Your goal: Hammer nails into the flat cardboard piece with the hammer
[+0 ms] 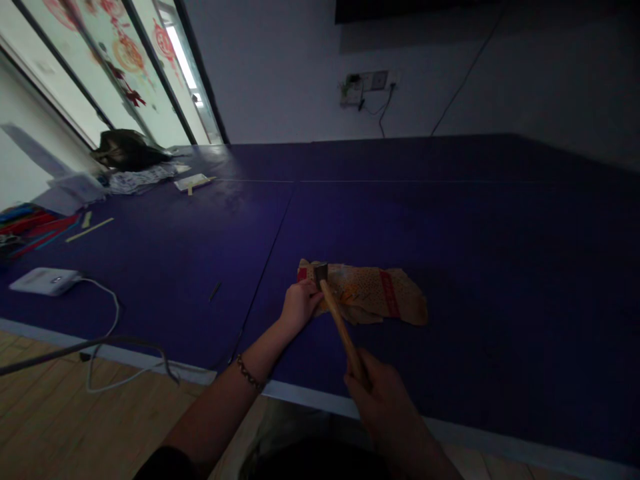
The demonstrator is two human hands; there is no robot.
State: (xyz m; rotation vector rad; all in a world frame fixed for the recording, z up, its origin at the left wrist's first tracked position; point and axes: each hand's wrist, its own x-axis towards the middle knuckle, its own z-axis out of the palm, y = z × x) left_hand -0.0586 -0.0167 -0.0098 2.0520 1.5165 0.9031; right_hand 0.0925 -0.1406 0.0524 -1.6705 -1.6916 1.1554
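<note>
My right hand [377, 383] is wrapped round the wooden handle of a hammer [343, 327], near the table's front edge. The hammer's dark metal head is over the left end of a crumpled brown paper packet [370, 292] with red bands, which lies flat on the purple table [475, 267]. My left hand [301, 303] rests at the packet's left end, right beside the hammer head. Its fingers are closed together, and what they hold, if anything, is too small to make out.
A white power bank [46, 281] with a cable lies at the left. Beyond it are red and blue strips [37, 230], papers and a dark bag [129, 151]. A small thin rod [215, 291] lies left of my left hand. Sockets [367, 81] are on the wall.
</note>
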